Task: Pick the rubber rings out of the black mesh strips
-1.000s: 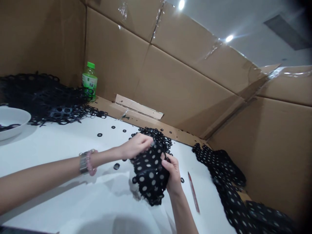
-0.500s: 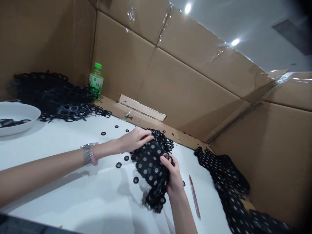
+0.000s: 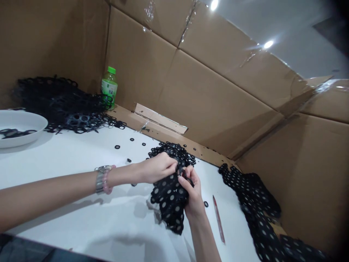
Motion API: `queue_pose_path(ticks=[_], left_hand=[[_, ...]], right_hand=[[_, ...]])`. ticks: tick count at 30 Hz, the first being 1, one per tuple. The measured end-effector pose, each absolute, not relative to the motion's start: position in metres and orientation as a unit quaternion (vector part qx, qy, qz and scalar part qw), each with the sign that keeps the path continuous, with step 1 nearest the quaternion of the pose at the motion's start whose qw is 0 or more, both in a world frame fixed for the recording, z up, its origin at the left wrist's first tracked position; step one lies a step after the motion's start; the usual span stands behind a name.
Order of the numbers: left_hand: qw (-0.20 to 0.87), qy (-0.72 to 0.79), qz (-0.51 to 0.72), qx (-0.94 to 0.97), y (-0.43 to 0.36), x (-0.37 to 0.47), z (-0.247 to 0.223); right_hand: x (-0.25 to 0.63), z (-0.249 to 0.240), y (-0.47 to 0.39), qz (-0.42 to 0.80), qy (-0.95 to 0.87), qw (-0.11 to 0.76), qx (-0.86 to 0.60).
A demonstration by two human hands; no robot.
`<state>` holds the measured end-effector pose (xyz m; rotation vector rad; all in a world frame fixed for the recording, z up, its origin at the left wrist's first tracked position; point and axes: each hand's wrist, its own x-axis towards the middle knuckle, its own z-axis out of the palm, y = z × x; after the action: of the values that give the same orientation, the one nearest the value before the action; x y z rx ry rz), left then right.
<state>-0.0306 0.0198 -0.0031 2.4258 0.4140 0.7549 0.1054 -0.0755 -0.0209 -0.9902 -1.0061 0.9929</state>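
Note:
A floppy black sheet (image 3: 170, 198) with pale round dots hangs from my hands above the white table. My right hand (image 3: 194, 193) grips its right side, thumb on top and fingers curled behind. Close beside it, my left hand (image 3: 160, 168) is closed in a pinch at the sheet's upper edge; its fingertips are partly hidden. A metal watch and a pink bead bracelet (image 3: 107, 179) circle my left wrist. Behind the hands lies a heap of small black rings (image 3: 188, 158). A loose black ring (image 3: 206, 204) lies right of my right wrist.
A white bowl (image 3: 40, 125) with dark pieces stands at left, before a pile of black holed sheets (image 3: 54, 102). Behind are a green-capped bottle (image 3: 109, 89) and cardboard walls (image 3: 218, 91). A red pen (image 3: 218, 220) and more dotted sheets (image 3: 256, 198) lie at right.
My left hand has moved right and slightly down, from above the sheet to its edge beside my right hand. The sheet now hangs more bunched and narrower.

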Motion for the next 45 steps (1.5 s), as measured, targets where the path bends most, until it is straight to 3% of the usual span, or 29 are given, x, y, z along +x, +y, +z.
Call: queue_pose_path(ticks=[5,11,19,25,30,39,45], left_hand=[[0.292,0.186,0.281,0.895,0.031,-0.027,-0.008],[0.240,0.269,0.341,0.868,0.058,-0.031,-0.015],[0.180,0.280,0.245,0.911,0.073,-0.037,-0.037],[0.152,0.097,0.331,0.926,0.038,-0.038,-0.007],[0.099,0.003,0.296,0.950,0.022,-0.038,0.001],[0.128,0.073,0.245,0.958,0.024,-0.033,-0.002],[0.214,0.149,0.310,0.914,0.043,-0.033,-0.004]], right_hand=[[0.103,-0.020,-0.074,0.513,-0.341,0.680,-0.397],[0.104,-0.020,-0.076,0.496,-0.223,0.693,-0.472],[0.108,-0.024,-0.075,0.528,-0.184,0.679,-0.477],[0.105,-0.026,-0.075,0.467,-0.215,0.667,-0.538],[0.102,-0.022,-0.074,0.509,-0.294,0.644,-0.490],[0.105,-0.032,-0.072,0.403,-0.385,0.622,-0.550],[0.103,-0.031,-0.072,0.427,-0.292,0.658,-0.547]])
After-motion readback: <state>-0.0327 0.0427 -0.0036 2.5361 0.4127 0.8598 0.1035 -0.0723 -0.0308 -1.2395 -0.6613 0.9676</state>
